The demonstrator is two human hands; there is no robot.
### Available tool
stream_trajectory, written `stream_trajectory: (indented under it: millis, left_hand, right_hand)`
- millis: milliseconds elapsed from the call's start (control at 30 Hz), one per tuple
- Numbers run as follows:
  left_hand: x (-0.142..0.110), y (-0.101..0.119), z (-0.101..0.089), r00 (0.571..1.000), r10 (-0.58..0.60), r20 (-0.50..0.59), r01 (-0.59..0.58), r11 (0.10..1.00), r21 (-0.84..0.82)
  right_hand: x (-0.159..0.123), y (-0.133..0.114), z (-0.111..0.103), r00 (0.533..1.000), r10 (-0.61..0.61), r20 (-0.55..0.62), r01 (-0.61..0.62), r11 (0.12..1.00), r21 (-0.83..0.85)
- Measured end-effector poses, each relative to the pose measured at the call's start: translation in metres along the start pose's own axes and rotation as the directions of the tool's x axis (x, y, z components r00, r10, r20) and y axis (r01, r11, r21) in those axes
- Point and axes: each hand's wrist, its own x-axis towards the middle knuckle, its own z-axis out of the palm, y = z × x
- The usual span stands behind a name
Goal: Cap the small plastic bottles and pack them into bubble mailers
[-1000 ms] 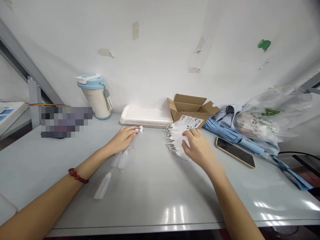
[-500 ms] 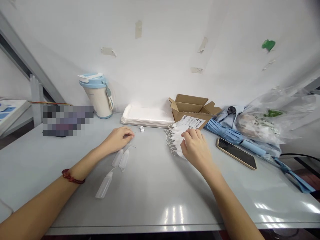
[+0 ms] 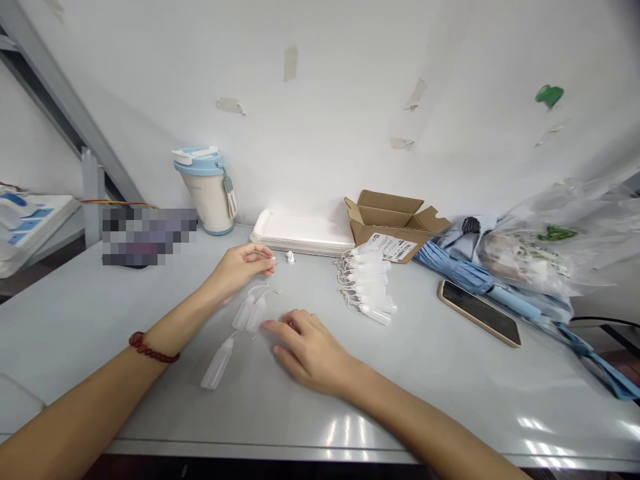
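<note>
Bottle row [image 3: 369, 279], now apart from the right hand [image 3: 314, 352]

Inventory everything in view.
bottles: three, translucent, centre left
bottle row: one, translucent, centre right
small piece: one, white, centre
trays: several, white, back
carton: one, brown, back
tumbler: one, cream, back
blurred object: one, purplish, left
phone: one, black, right
umbrella: one, blue, right
plastic bag: one, clear, right
tapes: several, beige, wall
fixture: one, green, wall
device: one, white, left
table: one, grey, beneath
bracelet: one, red, left
left hand: one, centre
right hand: one, centre
</note>
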Motion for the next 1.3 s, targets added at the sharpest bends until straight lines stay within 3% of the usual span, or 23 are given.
stream_trajectory:
  millis: [167,400,700,967,1133,1300]
  left_hand:
    - [-0.008,0.004,0.006,0.997,-0.059,0.046,0.064,0.989,-0.135]
    - [-0.016,0.005,0.014,0.994,-0.055,0.097,0.061,0.996,-0.061]
    - [-0.020,0.008,0.017,0.995,-0.066,0.081,0.071,0.996,-0.061]
    - [-0.022,0.008,0.011,0.996,-0.088,-0.003,0.087,0.986,-0.144]
    - [-0.024,0.005,0.012,0.985,-0.135,0.111,0.150,0.979,-0.138]
    - [-0.031,0.002,0.020,0.952,-0.174,0.252,0.223,0.958,-0.182]
  right_hand:
    - [0.015,0.005,0.010,1.000,-0.004,-0.001,0.004,0.999,0.049]
    - [0.023,0.005,0.012,0.999,-0.005,0.036,0.008,0.996,-0.086]
    - [0.022,0.005,0.016,1.000,0.028,0.014,-0.024,0.971,-0.240]
    - [0.009,0.016,0.005,0.990,0.080,-0.117,-0.101,0.978,-0.185]
    - [0.002,0.021,-0.010,0.962,0.081,-0.261,-0.115,0.986,-0.118]
    - [-0.001,0.016,-0.016,0.953,-0.001,-0.303,-0.002,1.000,-0.010]
